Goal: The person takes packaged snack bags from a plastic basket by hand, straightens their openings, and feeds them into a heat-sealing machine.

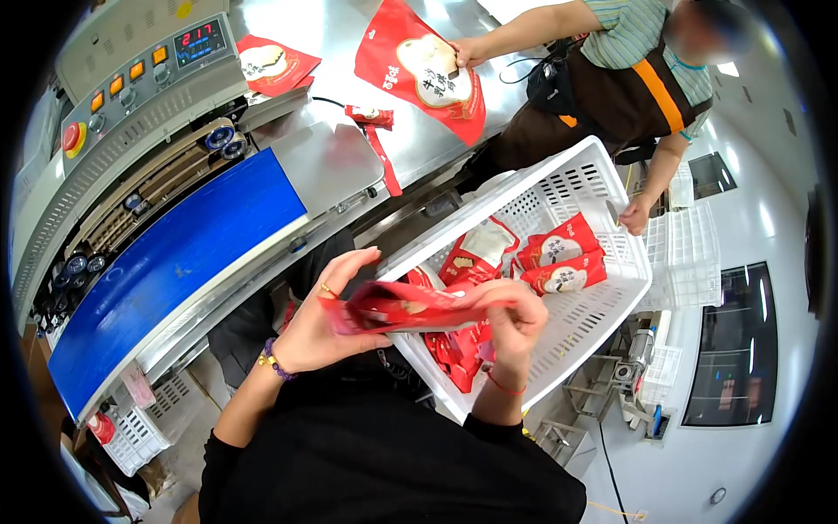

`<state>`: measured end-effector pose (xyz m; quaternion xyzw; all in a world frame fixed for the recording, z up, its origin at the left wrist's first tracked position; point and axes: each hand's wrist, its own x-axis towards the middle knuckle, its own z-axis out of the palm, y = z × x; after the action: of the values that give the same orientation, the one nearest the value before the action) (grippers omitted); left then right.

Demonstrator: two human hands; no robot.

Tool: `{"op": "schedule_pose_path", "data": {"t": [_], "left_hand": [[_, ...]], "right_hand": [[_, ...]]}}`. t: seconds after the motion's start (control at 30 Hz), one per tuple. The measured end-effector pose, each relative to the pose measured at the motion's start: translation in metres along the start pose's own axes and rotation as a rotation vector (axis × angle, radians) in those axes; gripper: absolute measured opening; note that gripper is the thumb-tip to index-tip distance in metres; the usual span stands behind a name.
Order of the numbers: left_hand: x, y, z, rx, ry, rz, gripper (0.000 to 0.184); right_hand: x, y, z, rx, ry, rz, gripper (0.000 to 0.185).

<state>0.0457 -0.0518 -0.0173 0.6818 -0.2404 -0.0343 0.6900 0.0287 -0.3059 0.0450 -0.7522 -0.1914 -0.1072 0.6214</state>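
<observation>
A red pouch (410, 307), seen at a steep angle and partly blurred, is held between my two hands in front of my body. My left hand (327, 319) grips its left end between thumb and fingers. At the other end, the bent fingers of my right hand (515, 319) pinch the pouch. Just beyond and below my hands is a white perforated crate (567, 349). Several red printed pouches (563, 253) lie in it, some partly hidden by the held pouch and my right hand.
A sealing machine (131, 105) with a blue belt (175, 279) stands at left. Red pouches (271, 65) lie on the metal table (336, 26). Across it, a co-worker (594, 96) holds a large red pouch (423, 74), the other hand at the crate's far side.
</observation>
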Motion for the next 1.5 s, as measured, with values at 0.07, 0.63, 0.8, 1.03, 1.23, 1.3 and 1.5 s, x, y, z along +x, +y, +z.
{"op": "schedule_pose_path", "data": {"t": [0.07,0.63,0.8,1.03,1.23,1.3,1.5], "left_hand": [[-0.003,0.003,-0.003,-0.318,-0.035,-0.088,0.071],[-0.023,0.039,-0.039,0.465,0.372,0.106,0.023],[-0.023,0.022,-0.043,-0.430,0.350,-0.256,0.031],[-0.035,-0.003,-0.036,-0.040,0.327,-0.224,0.023],[-0.042,0.000,-0.049,0.276,0.407,-0.125,0.018],[-0.046,0.000,-0.050,0.266,0.419,-0.131,0.017],[-0.062,-0.003,-0.059,-0.066,0.417,-0.335,0.026]], "right_hand": [[0.012,-0.008,0.019,0.000,-0.116,-0.054,0.006],[0.013,0.035,0.092,0.154,-0.318,0.179,0.034],[0.021,0.051,0.087,0.071,-0.241,0.060,0.029],[0.034,0.054,0.094,0.013,-0.152,0.063,0.022],[0.046,0.046,0.095,0.435,-0.274,0.506,0.029],[0.044,0.049,0.091,0.387,-0.332,0.495,0.028],[0.024,0.070,0.110,0.264,-0.206,0.324,0.018]]}}
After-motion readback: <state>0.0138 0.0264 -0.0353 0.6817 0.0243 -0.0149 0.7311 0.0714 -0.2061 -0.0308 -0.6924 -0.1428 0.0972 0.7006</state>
